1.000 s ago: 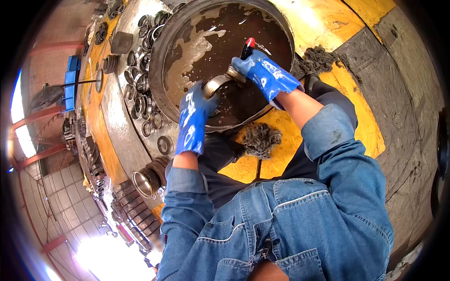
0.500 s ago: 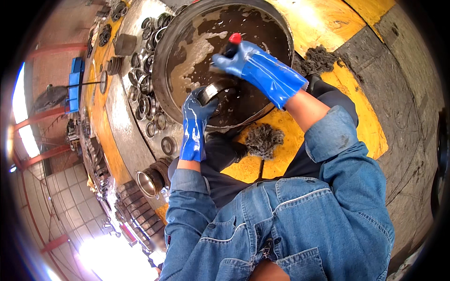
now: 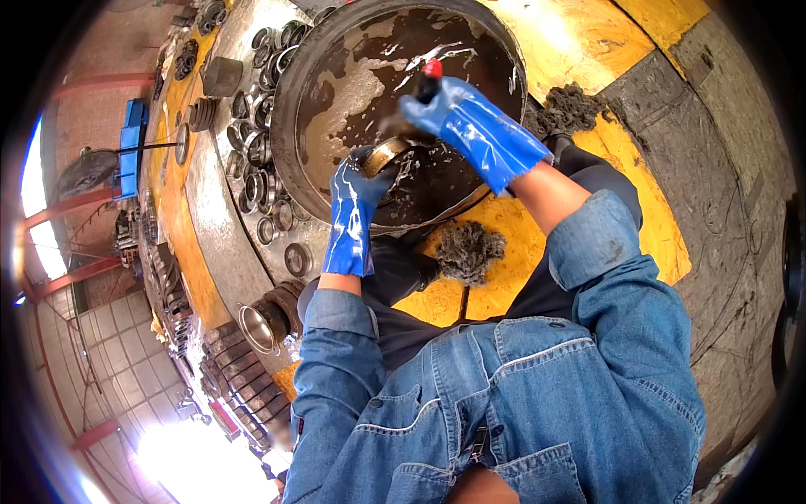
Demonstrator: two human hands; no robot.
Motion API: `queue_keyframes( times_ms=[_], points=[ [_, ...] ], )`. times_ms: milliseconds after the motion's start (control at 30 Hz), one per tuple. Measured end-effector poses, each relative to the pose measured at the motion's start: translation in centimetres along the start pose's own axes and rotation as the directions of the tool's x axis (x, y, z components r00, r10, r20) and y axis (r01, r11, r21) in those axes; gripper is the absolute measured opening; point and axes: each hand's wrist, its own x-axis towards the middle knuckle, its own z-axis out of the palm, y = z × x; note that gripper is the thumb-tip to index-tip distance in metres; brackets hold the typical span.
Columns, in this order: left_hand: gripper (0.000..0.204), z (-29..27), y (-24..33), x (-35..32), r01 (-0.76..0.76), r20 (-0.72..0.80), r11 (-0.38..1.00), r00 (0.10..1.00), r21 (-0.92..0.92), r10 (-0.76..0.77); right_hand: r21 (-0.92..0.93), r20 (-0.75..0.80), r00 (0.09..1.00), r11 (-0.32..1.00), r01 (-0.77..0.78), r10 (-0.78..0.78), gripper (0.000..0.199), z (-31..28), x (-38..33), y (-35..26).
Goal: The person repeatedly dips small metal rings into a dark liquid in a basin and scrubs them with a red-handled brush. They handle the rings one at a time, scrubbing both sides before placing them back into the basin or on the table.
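Note:
Both my hands wear blue rubber gloves. My left hand [image 3: 353, 210] grips a metal bearing ring [image 3: 384, 155] over a big round black basin [image 3: 294, 109] of dark oily liquid. My right hand [image 3: 466, 126] is closed on a brush with a red-tipped handle [image 3: 431, 70], its blurred head just above the ring. Liquid splashes around the ring.
Several metal rings [image 3: 260, 181] lie in a heap left of the basin on a metal surface. Grey wads of cotton waste lie on the yellow floor [image 3: 468, 249] and right of the basin [image 3: 571, 109]. A steel cylinder [image 3: 252, 326] and stacked parts [image 3: 243, 378] sit lower left.
My right hand has lifted from the ring and swung up and left with the brush. My left hand has kept the ring in about the same place.

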Motion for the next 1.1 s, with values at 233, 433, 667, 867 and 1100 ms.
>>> queue_keyframes(
  times_ms=[233, 433, 667, 867, 1100],
  points=[
    [0.068, -0.4, 0.1, 0.5, -0.02, 0.01, 0.981, 1.0, 0.192, 0.019, -0.038, 0.084, 0.996, 0.999, 0.028, -0.025, 0.048, 1.7, -0.7, -1.4],
    [0.063, -0.9, 7.0, 3.2, -0.136, 0.304, 0.828, 0.952, 0.544, -0.043, -0.04, -0.008, 0.987, 0.986, -0.161, 0.161, 0.043, 1.8, 0.0, 4.6],
    [0.032, 1.5, 8.5, 4.9, -0.307, 0.403, 0.704, 0.915, 0.641, 0.033, -0.508, 0.036, 0.993, 0.858, -0.079, 0.113, 0.032, 2.4, 1.5, 5.2],
    [0.054, -1.7, 2.3, 1.0, 0.09, 0.128, 0.955, 0.983, 0.284, -0.131, 0.088, -0.03, 1.0, 0.996, 0.003, 0.0, 0.04, -1.2, -0.2, 1.0],
    [0.047, 0.0, -3.7, -1.7, 0.107, 0.053, 0.993, 0.993, -0.051, -0.104, -0.101, 0.175, 0.906, 0.908, 0.407, -0.386, 0.043, 2.9, -2.5, -3.5]
  ],
)
